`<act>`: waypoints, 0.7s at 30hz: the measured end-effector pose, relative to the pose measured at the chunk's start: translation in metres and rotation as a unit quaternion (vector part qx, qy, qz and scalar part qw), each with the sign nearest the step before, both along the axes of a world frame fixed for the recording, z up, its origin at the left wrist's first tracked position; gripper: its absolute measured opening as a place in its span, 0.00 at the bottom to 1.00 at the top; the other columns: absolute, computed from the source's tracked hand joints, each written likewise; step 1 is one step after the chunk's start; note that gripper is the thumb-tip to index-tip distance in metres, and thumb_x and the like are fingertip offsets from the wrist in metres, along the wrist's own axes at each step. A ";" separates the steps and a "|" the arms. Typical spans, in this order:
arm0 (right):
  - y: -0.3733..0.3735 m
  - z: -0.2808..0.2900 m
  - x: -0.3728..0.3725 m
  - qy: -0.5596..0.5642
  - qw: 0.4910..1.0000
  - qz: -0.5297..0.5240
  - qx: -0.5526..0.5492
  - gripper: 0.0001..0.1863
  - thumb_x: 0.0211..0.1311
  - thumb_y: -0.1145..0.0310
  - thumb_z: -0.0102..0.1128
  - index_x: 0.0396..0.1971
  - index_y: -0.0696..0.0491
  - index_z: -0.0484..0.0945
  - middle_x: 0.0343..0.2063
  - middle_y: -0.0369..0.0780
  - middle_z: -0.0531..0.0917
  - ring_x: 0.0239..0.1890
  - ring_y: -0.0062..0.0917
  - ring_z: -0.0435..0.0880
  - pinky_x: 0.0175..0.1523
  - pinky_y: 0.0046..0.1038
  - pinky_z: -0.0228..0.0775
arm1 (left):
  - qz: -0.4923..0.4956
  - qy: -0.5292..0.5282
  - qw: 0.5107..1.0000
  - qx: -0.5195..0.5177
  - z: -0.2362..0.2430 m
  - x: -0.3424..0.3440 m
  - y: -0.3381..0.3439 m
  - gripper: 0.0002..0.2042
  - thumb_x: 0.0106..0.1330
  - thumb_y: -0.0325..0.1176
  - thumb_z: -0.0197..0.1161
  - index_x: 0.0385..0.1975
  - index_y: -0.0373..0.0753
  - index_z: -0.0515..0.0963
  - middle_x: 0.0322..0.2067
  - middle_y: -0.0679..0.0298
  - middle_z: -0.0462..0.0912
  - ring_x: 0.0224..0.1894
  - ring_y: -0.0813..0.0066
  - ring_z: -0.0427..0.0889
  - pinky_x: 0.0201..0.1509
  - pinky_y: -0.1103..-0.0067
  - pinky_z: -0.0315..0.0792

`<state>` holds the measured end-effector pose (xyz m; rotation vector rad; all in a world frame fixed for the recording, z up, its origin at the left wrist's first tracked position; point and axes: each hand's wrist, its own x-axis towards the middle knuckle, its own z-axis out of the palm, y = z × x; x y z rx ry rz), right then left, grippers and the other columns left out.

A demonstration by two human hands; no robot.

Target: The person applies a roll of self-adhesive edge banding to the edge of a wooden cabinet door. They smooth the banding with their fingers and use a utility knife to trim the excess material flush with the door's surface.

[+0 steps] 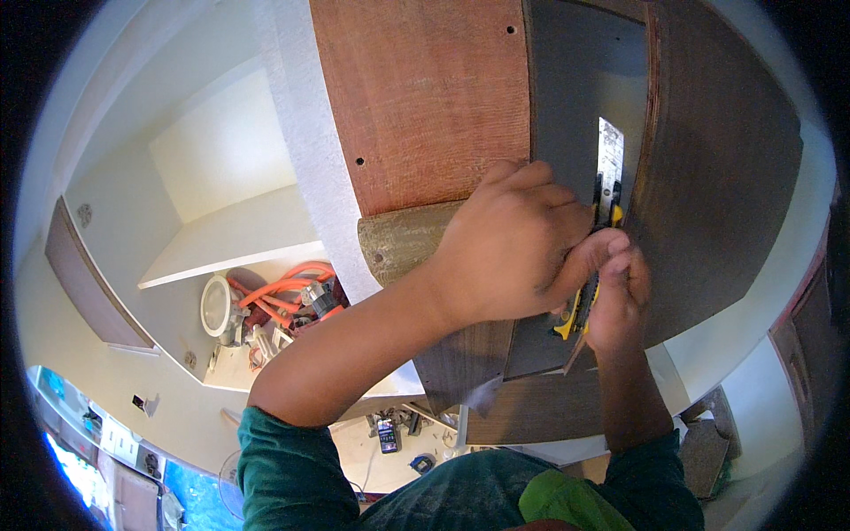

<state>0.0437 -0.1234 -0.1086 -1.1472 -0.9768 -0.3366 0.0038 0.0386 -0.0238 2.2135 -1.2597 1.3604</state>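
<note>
Both my hands meet over a dark panel [577,88], right of a reddish-brown wooden board [425,97]. My left hand [522,239] is closed, fingers curled, its thumb reaching across to the right hand. What it grips is hidden. My right hand [620,296] is pinched beside that thumb, with the end of a thin wooden strip [575,356] showing below its fingers. A yellow-and-black utility knife [607,190] with a long exposed blade runs under and between the hands. Whether a hand grips the knife or it lies on the panel, I cannot tell.
Left, an open white cabinet [221,159] holds orange hose [288,285], a round white fitting [217,303] and a power tool [320,301]. Below my left arm lie a phone [387,435] and a small blue-black object [423,463]. A brown panel [531,407] is close to my body.
</note>
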 end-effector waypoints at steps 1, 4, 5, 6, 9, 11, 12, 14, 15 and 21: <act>0.001 0.000 -0.001 0.022 1.000 0.007 0.011 0.34 0.73 0.35 0.45 0.46 0.57 0.73 0.25 0.39 0.79 0.20 0.22 0.80 0.26 0.23 0.73 | 0.006 0.004 1.000 -0.001 0.000 0.001 0.000 0.15 0.67 0.37 0.65 0.19 0.38 0.78 0.19 0.57 0.75 0.24 0.52 0.74 0.32 0.62 0.69; 0.002 0.001 -0.002 0.045 0.999 0.015 0.025 0.35 0.75 0.36 0.38 0.46 0.58 0.73 0.26 0.40 0.80 0.22 0.22 0.81 0.26 0.23 0.72 | 0.011 -0.002 1.000 -0.009 0.000 0.004 0.000 0.15 0.66 0.38 0.66 0.19 0.38 0.78 0.18 0.57 0.74 0.24 0.51 0.75 0.33 0.61 0.69; 0.000 0.001 0.002 0.024 1.000 0.010 0.015 0.34 0.76 0.37 0.37 0.46 0.58 0.73 0.27 0.40 0.80 0.23 0.22 0.81 0.26 0.23 0.72 | 0.010 -0.007 1.000 -0.013 0.000 0.004 -0.001 0.15 0.66 0.38 0.67 0.18 0.38 0.78 0.17 0.57 0.74 0.24 0.51 0.75 0.33 0.61 0.69; -0.001 0.001 0.003 0.004 1.000 0.003 0.005 0.33 0.76 0.38 0.36 0.46 0.57 0.73 0.28 0.41 0.80 0.24 0.23 0.82 0.26 0.24 0.72 | 0.015 0.002 1.000 -0.013 0.001 0.004 0.000 0.14 0.65 0.38 0.68 0.21 0.38 0.78 0.19 0.57 0.75 0.26 0.50 0.75 0.34 0.61 0.70; -0.001 0.005 -0.002 0.040 0.999 0.011 -0.016 0.29 0.77 0.43 0.37 0.46 0.57 0.73 0.30 0.41 0.80 0.25 0.24 0.81 0.29 0.25 0.73 | 0.025 0.016 0.999 -0.016 0.000 0.001 0.005 0.11 0.62 0.38 0.70 0.30 0.37 0.79 0.26 0.55 0.77 0.32 0.50 0.78 0.37 0.61 0.72; 0.005 0.004 -0.004 0.135 0.990 -0.020 0.041 0.29 0.77 0.42 0.37 0.46 0.56 0.73 0.30 0.41 0.80 0.24 0.24 0.81 0.30 0.24 0.73 | 0.022 0.009 1.000 -0.021 0.001 0.000 0.006 0.13 0.59 0.38 0.71 0.36 0.36 0.78 0.33 0.53 0.78 0.37 0.49 0.79 0.39 0.61 0.73; 0.007 0.002 -0.004 0.158 0.985 -0.042 0.058 0.29 0.77 0.42 0.37 0.47 0.56 0.73 0.31 0.41 0.81 0.25 0.25 0.81 0.32 0.25 0.73 | 0.014 0.014 1.000 -0.022 0.001 0.000 0.006 0.15 0.59 0.38 0.71 0.39 0.36 0.77 0.36 0.53 0.78 0.40 0.49 0.79 0.41 0.61 0.74; 0.010 -0.006 0.000 0.179 0.977 -0.080 0.076 0.29 0.77 0.42 0.37 0.48 0.55 0.73 0.31 0.40 0.81 0.27 0.25 0.81 0.35 0.26 0.75 | 0.024 0.023 0.999 -0.026 0.002 -0.005 0.011 0.19 0.57 0.37 0.71 0.44 0.36 0.75 0.41 0.52 0.78 0.44 0.48 0.79 0.43 0.61 0.75; 0.005 -0.014 0.008 0.166 0.980 -0.080 0.078 0.29 0.77 0.42 0.38 0.50 0.54 0.73 0.33 0.40 0.81 0.31 0.26 0.82 0.39 0.29 0.76 | 0.012 0.007 0.999 -0.041 0.001 -0.005 0.010 0.17 0.58 0.38 0.71 0.42 0.36 0.77 0.39 0.52 0.79 0.43 0.47 0.80 0.44 0.61 0.75; -0.028 -0.031 0.043 0.102 0.984 -0.065 0.131 0.35 0.78 0.43 0.38 0.69 0.56 0.63 0.63 0.47 0.72 0.66 0.38 0.71 0.69 0.43 0.61 | 0.083 -0.004 0.995 -0.055 -0.012 0.015 -0.004 0.17 0.60 0.47 0.64 0.20 0.39 0.83 0.23 0.51 0.83 0.37 0.47 0.82 0.47 0.53 0.73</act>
